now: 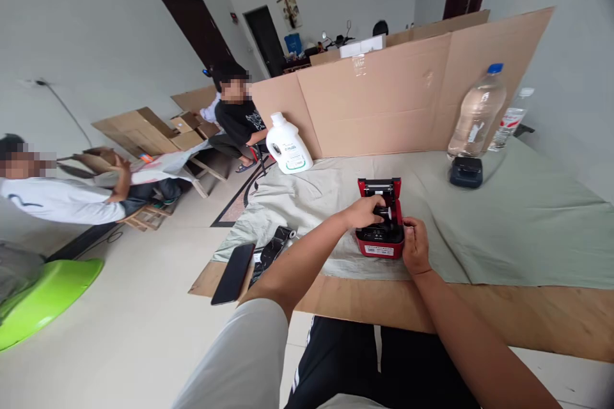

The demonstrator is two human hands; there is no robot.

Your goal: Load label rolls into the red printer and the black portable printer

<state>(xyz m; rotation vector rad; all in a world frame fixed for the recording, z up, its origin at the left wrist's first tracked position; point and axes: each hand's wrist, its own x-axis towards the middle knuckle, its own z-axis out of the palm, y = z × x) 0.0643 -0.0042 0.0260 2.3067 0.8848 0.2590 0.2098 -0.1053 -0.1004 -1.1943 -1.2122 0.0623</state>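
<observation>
Both hands work at a small red-and-black printer (380, 220) that sits on the grey-green cloth (503, 223) covering the table (527, 316), near its front edge and straight ahead of the person. The left hand (367, 212) reaches over the open top with its fingers curled around a dark roll or spindle (384, 213) in the printer's well; from this angle it looks pinched between thumb and fingers, probably so it can be seated level in the cradle. The right hand (415, 246) is cupped against the printer's right front corner, fingers partly bent and pressing on the casing rather than closed around anything, a hold that seems meant to keep the light box from sliding on the cloth. The printer's red lid stands tipped back, away from the person, leaving the well clear for the fingers.

To the left, a black phone (233, 273) lies flat at the table's corner, partly past the cloth, with a crumpled black wrapper (273, 249) just beside it. Farther back stand a white detergent jug (286, 145), a clear water bottle (477, 112) and a small black device (465, 172) just before the bottle, all against a cardboard screen (407, 92). Two other people sit on the left side of the room, well apart from the table.
</observation>
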